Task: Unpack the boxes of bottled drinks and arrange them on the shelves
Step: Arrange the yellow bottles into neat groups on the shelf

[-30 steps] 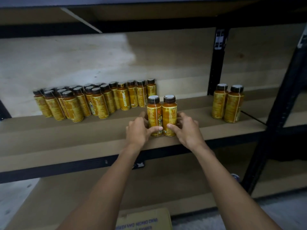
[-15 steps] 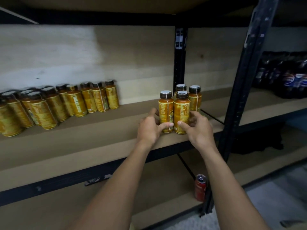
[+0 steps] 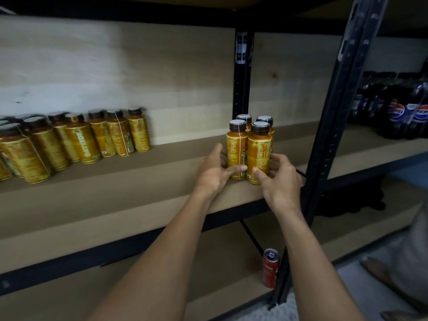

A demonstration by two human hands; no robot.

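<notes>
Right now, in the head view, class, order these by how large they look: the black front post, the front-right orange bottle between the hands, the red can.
1. black front post, by far the largest
2. front-right orange bottle
3. red can, the smallest, and partly hidden behind the post

They stand at different distances, so this ranks looks only.

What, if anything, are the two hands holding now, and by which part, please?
The left hand holds the front-left orange dark-capped drink bottle near its base; the right hand holds the front-right bottle likewise.

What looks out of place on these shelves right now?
A lone red can stands on the lower shelf beside the black post, apart from all other stock. The yellow bottles stand upright; no spills show.
</notes>
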